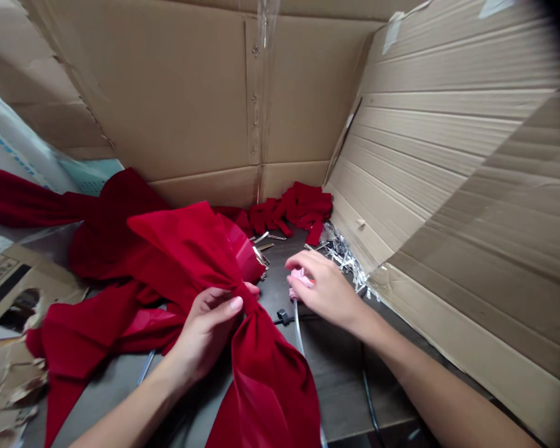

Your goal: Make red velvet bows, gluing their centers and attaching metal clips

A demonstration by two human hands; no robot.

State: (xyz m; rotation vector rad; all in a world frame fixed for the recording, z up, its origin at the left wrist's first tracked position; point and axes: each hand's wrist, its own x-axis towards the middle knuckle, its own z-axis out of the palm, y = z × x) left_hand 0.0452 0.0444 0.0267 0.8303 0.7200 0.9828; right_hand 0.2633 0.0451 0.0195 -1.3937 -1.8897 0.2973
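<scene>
While the left hand [205, 333] pinches the large dark-red velvet bow [266, 386], the right hand [324, 289] rests on a small pink plastic object [300, 280]

Because the bow is gathered very narrow at its middle, the left hand closes tightly around this waist, with the thumb lying on top of the cloth. One wide loop rises toward the far side and another falls toward the person's body, so the bow lies near the middle of the dark flat table [345, 398]. The right hand is apart from the left, and its fingers curve over the pink object, but I cannot tell if they truly grip it, because they hide most of it. A thin transparent tube [299, 326] goes down from this object.

For good work, the pinch should be firm and exactly at the waist, so the folds do not open, and the loops should hang free without creases.

Nearby lie a mass of red velvet [107, 233], a pile of small red velvet pieces [294, 208], shiny metal clips [261, 238], silver tinsel strips [343, 256] and a black cable tie [284, 316]. Brown corrugated cardboard sheets [448, 155] stand around the far side.
</scene>
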